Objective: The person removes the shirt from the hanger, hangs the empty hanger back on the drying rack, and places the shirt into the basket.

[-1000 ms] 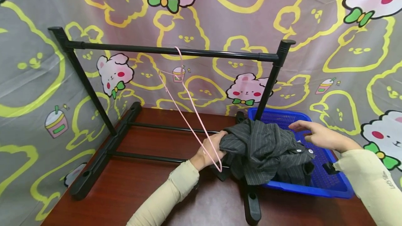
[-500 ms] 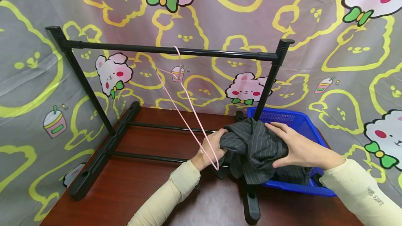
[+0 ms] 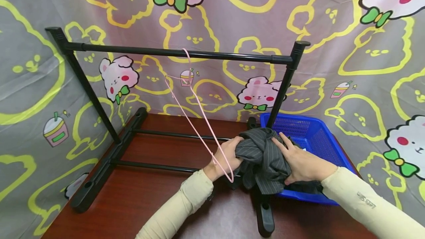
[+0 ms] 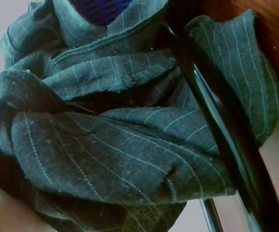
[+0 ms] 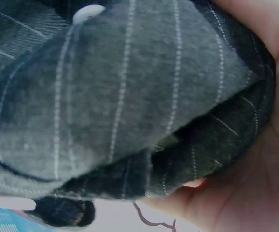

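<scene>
So nearest the camera you've got two cream sleeves coming in over the dark red table (image 3: 132,194). The left hand (image 3: 223,159) has its grip closed around the left edge of a bunched-up grey pinstriped shirt (image 3: 262,154), and the bottom of a pink wire hanger (image 3: 199,121) runs across that same hand, so it looks pinched in there too. The right hand (image 3: 300,161) is clamped on the other side of the shirt, thumb underneath and fingers over the top; the right wrist view shows the fabric folded right into the palm. The shirt sits over the near left edge of a blue basket (image 3: 318,135), draped across the foot of a black clothes rack (image 3: 172,51). The hanger's hook is on the rack's top bar. Behind it all hangs a cartoon bunny curtain (image 3: 332,17).
</scene>
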Available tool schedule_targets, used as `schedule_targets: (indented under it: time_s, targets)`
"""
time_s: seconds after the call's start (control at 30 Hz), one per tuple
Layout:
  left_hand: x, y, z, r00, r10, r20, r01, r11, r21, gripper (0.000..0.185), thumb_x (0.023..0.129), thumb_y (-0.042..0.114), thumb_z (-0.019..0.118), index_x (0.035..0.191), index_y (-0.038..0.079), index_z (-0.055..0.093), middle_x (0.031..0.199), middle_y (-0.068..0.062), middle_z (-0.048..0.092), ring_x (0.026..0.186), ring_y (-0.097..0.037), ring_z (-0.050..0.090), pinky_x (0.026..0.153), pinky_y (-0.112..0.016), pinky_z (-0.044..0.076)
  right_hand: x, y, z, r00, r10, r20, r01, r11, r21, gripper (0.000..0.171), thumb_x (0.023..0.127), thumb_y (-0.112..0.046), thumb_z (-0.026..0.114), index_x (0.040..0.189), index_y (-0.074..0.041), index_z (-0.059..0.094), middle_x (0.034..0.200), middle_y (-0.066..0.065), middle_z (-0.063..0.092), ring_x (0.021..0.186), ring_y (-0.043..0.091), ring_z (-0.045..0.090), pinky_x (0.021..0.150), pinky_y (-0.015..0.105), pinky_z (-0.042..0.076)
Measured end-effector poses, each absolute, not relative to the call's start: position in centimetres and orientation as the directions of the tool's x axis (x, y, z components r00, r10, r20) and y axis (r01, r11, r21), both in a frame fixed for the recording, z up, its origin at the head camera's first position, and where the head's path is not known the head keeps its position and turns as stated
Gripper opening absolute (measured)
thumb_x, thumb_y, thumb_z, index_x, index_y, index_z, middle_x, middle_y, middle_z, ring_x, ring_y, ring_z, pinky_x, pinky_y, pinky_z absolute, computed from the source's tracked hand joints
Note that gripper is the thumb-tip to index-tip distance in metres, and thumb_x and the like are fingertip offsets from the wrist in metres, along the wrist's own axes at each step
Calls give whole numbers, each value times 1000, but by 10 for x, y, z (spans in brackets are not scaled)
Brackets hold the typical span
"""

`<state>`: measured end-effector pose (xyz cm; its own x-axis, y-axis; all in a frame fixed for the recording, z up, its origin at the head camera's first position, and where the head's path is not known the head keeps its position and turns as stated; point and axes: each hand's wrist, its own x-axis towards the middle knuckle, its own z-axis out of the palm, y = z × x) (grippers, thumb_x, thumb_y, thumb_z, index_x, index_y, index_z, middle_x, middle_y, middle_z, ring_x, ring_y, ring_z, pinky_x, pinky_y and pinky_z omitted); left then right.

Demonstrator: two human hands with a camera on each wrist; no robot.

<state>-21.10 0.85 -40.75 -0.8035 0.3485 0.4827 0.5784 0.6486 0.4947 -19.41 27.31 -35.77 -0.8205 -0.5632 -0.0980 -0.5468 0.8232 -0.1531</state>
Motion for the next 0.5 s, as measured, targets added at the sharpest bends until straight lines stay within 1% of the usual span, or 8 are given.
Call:
schedule_targets:
  time_s: [0.07, 0.13, 0.17, 0.23, 0.3, 0.37, 0.43, 0.5]
  targets:
    - [-211, 10, -408, -801, 354, 483, 584, 642, 498, 48, 70, 12, 75, 115, 13, 58, 102, -2, 66, 94, -17, 65, 81, -30, 49, -197, 272, -361, -818, -569, -86, -554, 819, -154, 131, 53, -50, 88, 149, -7, 10, 150, 29, 1, 116, 58, 41, 83, 66, 40]
    - [-209, 11, -408, -800, 358, 481, 585, 642, 496, 48, 70, 13, 74, 115, 15, 57, 103, -1, 65, 95, -17, 65, 80, -31, 50, -199, 271, -363, -807, -586, -69, -573, 806, -145, 129, 53, -51, 88, 146, 0, 14, 149, 32, 5, 112, 56, 46, 83, 63, 42]
    - [-209, 12, -408, -801, 361, 477, 584, 646, 492, 48, 71, 14, 74, 115, 16, 57, 104, 0, 65, 95, -17, 65, 79, -32, 50, -199, 270, -365, -802, -595, -55, -584, 800, -133, 127, 53, -50, 88, 144, 3, 17, 148, 33, 10, 110, 55, 47, 84, 62, 42]
    - [-207, 14, -408, -803, 367, 468, 582, 650, 489, 49, 71, 15, 74, 116, 17, 57, 105, 0, 65, 94, -18, 65, 77, -34, 51, -201, 269, -368, -790, -613, -15, -607, 786, -114, 121, 52, -47, 90, 138, 6, 24, 142, 32, 26, 107, 50, 52, 83, 58, 44]
    - [-206, 15, -407, -805, 374, 460, 582, 647, 493, 49, 72, 16, 74, 117, 17, 56, 106, -1, 65, 95, -18, 65, 77, -35, 51, -203, 269, -371, -775, -631, 35, -631, 770, -99, 108, 53, -41, 91, 131, 5, 33, 130, 28, 43, 101, 44, 57, 80, 54, 47]
    - [-205, 16, -408, -804, 385, 454, 586, 642, 494, 49, 72, 17, 74, 118, 17, 56, 108, -1, 65, 97, -18, 64, 78, -35, 51, -205, 268, -374, -767, -636, 86, -642, 761, -90, 89, 57, -33, 89, 123, 1, 40, 115, 20, 55, 94, 38, 60, 74, 51, 49]
    - [-205, 17, -409, -799, 395, 453, 594, 639, 490, 49, 73, 17, 73, 119, 16, 56, 110, -1, 64, 99, -17, 63, 80, -34, 50, -206, 269, -376, -762, -637, 119, -646, 759, -73, 74, 62, -24, 85, 120, 1, 45, 107, 17, 60, 87, 36, 62, 68, 50, 50]
    - [-205, 17, -410, -794, 403, 456, 602, 631, 490, 49, 74, 17, 73, 119, 16, 55, 110, -1, 64, 100, -17, 62, 83, -33, 49, -208, 269, -377, -759, -636, 138, -647, 761, -53, 63, 66, -15, 80, 118, 2, 49, 105, 18, 62, 84, 37, 63, 65, 50, 51]
